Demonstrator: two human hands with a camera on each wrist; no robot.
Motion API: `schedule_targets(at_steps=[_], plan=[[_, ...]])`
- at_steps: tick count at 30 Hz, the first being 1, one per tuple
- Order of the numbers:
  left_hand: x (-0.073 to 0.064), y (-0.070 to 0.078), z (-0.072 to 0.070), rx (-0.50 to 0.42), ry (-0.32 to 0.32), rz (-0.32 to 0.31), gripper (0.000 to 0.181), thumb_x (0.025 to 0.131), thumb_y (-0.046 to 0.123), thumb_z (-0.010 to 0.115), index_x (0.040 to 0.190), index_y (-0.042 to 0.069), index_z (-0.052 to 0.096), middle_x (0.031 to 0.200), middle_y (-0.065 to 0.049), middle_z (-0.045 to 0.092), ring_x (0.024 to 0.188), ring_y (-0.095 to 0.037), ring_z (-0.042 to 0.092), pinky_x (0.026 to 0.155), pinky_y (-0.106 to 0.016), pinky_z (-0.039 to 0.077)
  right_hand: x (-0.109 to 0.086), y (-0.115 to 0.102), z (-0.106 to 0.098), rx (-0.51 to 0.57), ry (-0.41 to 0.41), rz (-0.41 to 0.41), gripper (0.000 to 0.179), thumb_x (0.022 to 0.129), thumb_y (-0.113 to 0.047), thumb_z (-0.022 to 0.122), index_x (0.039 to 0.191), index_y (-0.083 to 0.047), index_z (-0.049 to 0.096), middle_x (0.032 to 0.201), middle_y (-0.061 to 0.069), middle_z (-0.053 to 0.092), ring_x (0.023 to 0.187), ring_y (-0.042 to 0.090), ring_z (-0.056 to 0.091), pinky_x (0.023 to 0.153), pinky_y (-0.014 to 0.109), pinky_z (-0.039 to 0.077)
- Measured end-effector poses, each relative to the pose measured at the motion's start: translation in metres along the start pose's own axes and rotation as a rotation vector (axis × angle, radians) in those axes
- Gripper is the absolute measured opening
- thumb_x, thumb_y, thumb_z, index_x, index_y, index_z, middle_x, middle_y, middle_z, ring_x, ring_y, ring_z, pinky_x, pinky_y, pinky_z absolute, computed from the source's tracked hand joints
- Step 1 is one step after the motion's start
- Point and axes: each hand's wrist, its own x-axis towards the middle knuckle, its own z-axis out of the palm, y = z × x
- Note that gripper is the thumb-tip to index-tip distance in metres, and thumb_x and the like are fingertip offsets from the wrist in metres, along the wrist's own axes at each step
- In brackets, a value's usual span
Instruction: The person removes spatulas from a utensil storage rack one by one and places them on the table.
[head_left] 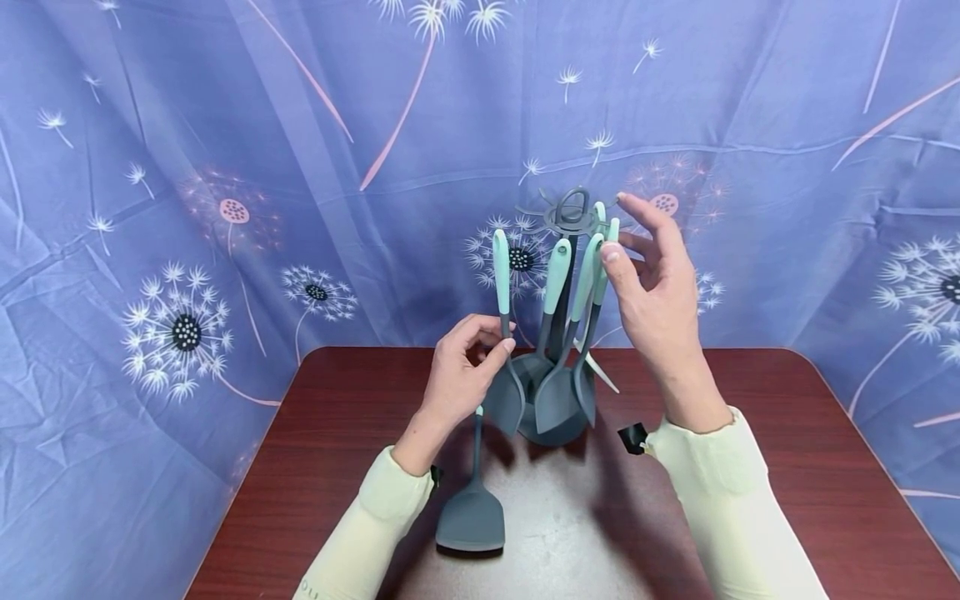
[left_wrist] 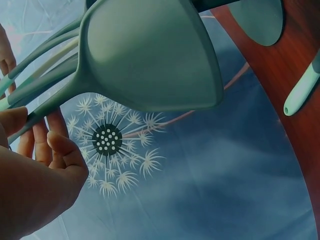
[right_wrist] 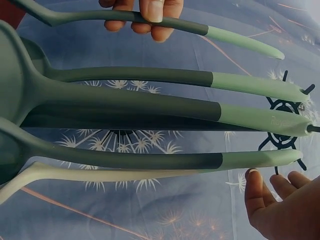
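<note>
Near the rack's left side, my left hand (head_left: 461,367) pinches the dark shaft of a spatula (head_left: 502,271) with a mint handle, which stands upright with its blade down. Its broad grey blade (left_wrist: 150,55) fills the top of the left wrist view. My right hand (head_left: 660,292) is at the utensil rack's right side, thumb against a hanging utensil's mint handle (right_wrist: 260,159) and index finger raised by a hook. The dark rack (head_left: 573,218) has a ring top with radiating hooks. Several mint-handled utensils hang from it, including a spatula (head_left: 558,400).
A grey turner (head_left: 471,512) lies on the dark red wooden table (head_left: 330,433), blade toward me. A pale utensil (right_wrist: 100,174) hangs among the grey ones. Behind the table hangs a blue dandelion-print cloth (head_left: 405,275).
</note>
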Motion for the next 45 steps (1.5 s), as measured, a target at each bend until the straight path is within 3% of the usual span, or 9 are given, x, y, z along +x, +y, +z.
schedule_targets(at_steps=[17, 34, 45], plan=[[-0.004, -0.003, -0.016, -0.022, 0.015, -0.012, 0.016, 0.099, 0.010, 0.077, 0.114, 0.011, 0.077, 0.100, -0.006, 0.075, 0.078, -0.017, 0.066, 0.066, -0.024, 0.045, 0.002, 0.000, 0.000, 0.000, 0.000, -0.005, 0.052, 0.102, -0.014, 0.069, 0.152, -0.012, 0.055, 0.156, 0.004, 0.053, 0.124, 0.026, 0.058, 0.098, 0.027, 0.047], [-0.011, -0.012, -0.030, 0.061, 0.016, -0.055, 0.011, 0.098, 0.012, 0.078, 0.109, 0.014, 0.076, 0.109, 0.000, 0.078, 0.079, -0.017, 0.066, 0.066, -0.025, 0.044, 0.000, 0.002, -0.004, -0.021, 0.004, -0.007, 0.052, 0.102, -0.013, 0.069, 0.153, -0.012, 0.055, 0.156, 0.004, 0.053, 0.124, 0.023, 0.060, 0.099, 0.027, 0.048], [-0.020, -0.016, -0.046, 0.101, 0.017, -0.112, 0.014, 0.099, 0.016, 0.078, 0.113, 0.017, 0.077, 0.093, -0.004, 0.075, 0.068, -0.021, 0.059, 0.061, -0.027, 0.043, 0.001, 0.001, -0.002, -0.048, -0.008, -0.015, 0.053, 0.103, -0.015, 0.069, 0.154, -0.014, 0.054, 0.156, 0.003, 0.053, 0.125, 0.022, 0.059, 0.100, 0.028, 0.047]])
